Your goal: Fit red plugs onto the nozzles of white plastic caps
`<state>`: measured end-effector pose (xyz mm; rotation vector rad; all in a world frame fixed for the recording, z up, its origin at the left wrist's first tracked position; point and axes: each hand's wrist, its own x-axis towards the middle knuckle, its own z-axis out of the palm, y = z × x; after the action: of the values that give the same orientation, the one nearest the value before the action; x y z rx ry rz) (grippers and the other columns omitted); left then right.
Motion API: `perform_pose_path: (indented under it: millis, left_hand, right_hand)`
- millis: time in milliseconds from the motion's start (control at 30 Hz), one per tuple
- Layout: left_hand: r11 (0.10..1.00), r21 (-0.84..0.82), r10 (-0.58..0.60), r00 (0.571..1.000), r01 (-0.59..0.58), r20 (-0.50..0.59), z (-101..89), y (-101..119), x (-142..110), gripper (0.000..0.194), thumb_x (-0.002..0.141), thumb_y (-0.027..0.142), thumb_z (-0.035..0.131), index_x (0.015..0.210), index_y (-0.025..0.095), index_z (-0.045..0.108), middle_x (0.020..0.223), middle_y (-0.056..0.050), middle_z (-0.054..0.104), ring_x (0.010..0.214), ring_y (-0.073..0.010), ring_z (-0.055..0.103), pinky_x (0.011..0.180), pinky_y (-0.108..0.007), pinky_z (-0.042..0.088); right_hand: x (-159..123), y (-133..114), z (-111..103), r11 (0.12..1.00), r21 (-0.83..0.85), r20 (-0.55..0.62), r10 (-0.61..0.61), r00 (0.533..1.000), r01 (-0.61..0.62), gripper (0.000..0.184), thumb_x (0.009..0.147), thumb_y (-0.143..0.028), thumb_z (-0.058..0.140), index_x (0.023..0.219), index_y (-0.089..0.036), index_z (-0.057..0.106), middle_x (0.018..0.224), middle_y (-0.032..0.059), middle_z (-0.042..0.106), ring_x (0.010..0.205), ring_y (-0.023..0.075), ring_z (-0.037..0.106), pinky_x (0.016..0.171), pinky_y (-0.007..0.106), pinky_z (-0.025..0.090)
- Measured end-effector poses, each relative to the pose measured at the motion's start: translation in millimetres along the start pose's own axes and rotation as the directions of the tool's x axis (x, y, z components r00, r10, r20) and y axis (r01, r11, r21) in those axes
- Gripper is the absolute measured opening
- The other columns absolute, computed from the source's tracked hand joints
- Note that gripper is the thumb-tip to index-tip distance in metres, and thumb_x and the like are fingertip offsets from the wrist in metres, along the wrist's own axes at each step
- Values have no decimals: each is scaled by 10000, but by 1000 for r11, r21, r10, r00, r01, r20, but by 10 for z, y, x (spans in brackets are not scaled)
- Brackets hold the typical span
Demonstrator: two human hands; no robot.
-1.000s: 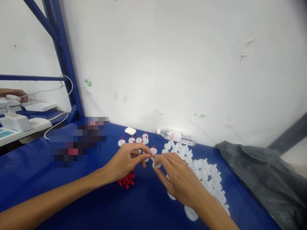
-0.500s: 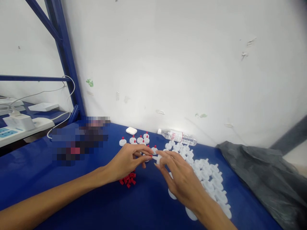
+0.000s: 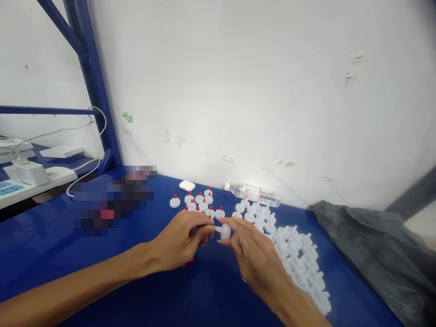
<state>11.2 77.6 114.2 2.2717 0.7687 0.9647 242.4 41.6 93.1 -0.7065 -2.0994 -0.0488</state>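
My right hand (image 3: 254, 254) pinches a small white plastic disc part (image 3: 225, 231) by its edge, its stem pointing left. My left hand (image 3: 180, 240) meets it at the stem, fingertips closed at that spot; whatever they hold is too small to see. Under the left hand lies a pile of small red caps (image 3: 188, 263), mostly hidden. Behind the hands stand several white parts with red caps (image 3: 200, 203). To the right spreads a heap of uncapped white parts (image 3: 296, 259) on the blue table (image 3: 211, 295).
A plastic water bottle (image 3: 254, 194) lies by the white wall, beside a white earbud case (image 3: 187, 185). A grey plastic bag (image 3: 374, 250) covers the table's right end. A blue frame post (image 3: 93, 86), cables and a power strip (image 3: 30, 175) are at the left.
Both hands drew slightly nearer to me with the white part between them. The left hand now covers most of the red cap pile. A hand at the far left has gone.
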Motion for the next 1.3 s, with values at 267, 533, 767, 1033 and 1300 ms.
perform_pose_path:
  millis: [267,533,767,1033,1300]
  left_hand:
    - [991,-76,-111,992,114,52,22,43,9,386,1048,343,496,694,226,595,605,10,655,527,-137,612,560,-236,475]
    - [983,-87,-153,983,162,105,-35,102,16,400,1073,411,461,770,223,642,575,26,642,468,-143,618,496,-238,485]
    - [981,180,-74,996,66,40,0,21,51,407,1085,389,527,747,226,685,616,18,664,569,-156,576,618,-299,433]
    - [915,403,69,994,-30,-83,-3,-187,25,346,1116,267,429,869,216,667,747,-1,687,663,-168,613,664,-317,433]
    - [873,476,197,970,-109,-139,-27,-217,3,239,1123,228,466,1040,229,690,978,-19,756,807,-163,692,718,-301,502]
  right_hand:
    - [-13,-18,15,987,-127,-21,-100,995,97,521,1069,-1,477,1551,-193,519,947,43,796,1166,238,799,999,358,705]
    - [14,-88,3,987,-152,-23,-53,998,49,329,1098,-56,511,1393,-186,578,1158,102,831,1217,225,790,1019,314,674]
    - [59,-84,10,978,-201,203,-4,979,45,144,1101,-115,563,1090,-241,631,1102,50,798,946,219,795,867,353,679]
    - [-42,102,-52,941,-339,377,121,918,15,331,1062,-379,757,1340,-211,698,1421,137,775,1336,360,731,1180,640,557]
    - [33,26,-58,907,-412,243,208,947,-93,186,1078,-351,705,945,-221,692,954,62,757,914,300,764,927,550,655]
